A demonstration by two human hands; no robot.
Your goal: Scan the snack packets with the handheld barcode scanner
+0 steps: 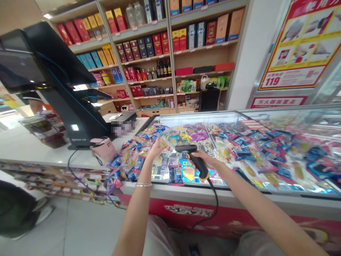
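Our left hand (157,151) is raised over the chest freezer (266,195), its grip closed on a clear snack packet (167,145), though glare makes the packet's contents hard to read. Our right hand (206,159) grips the handle of a black barcode scanner (197,161), its head pointing at the packet from just beside it, and its cable (215,202) drops past the freezer's red front. The freezer is heaped with bright packets of snacks (186,170) in mixed colours. On the white counter (32,147) at the left of the frame stand a pink bag (103,149) and a black till terminal (71,117). Shelves of boxed liquor (141,46) fill the upper middle.
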